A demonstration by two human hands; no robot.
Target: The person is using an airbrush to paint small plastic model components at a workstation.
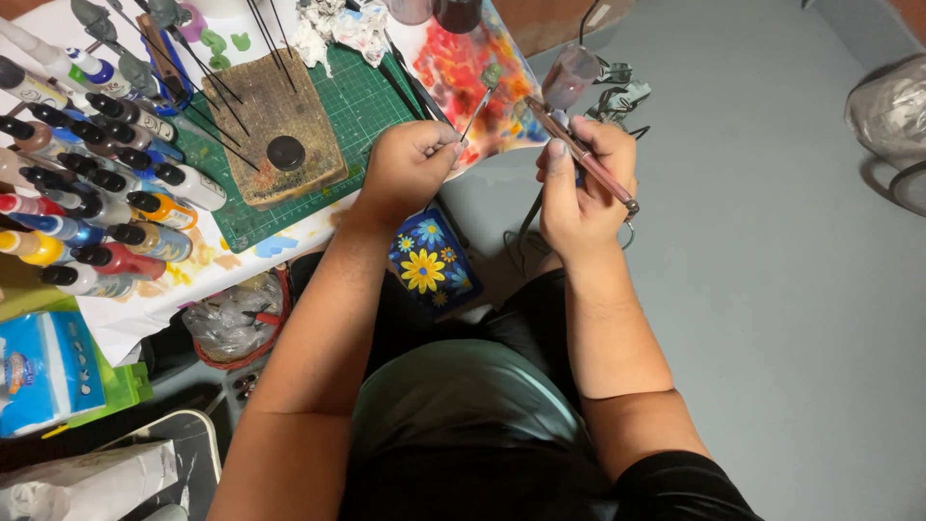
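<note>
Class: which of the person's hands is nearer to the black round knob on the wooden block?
Left. The left hand is just right of the block bearing the knob. The right hand, holding an airbrush, is farther right, off the table.

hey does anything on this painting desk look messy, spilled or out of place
Mostly working mess. The paper sheet past the left hand is blotched with red, orange and yellow overspray, and a paint-stained crumpled tissue lies on the green cutting mat. The right hand holds an airbrush. Nothing looks broken or tipped.

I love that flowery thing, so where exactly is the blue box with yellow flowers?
In the head view the blue box with yellow flowers sits low at centre, just under the left hand and wrist, right of the green cutting mat.
</note>
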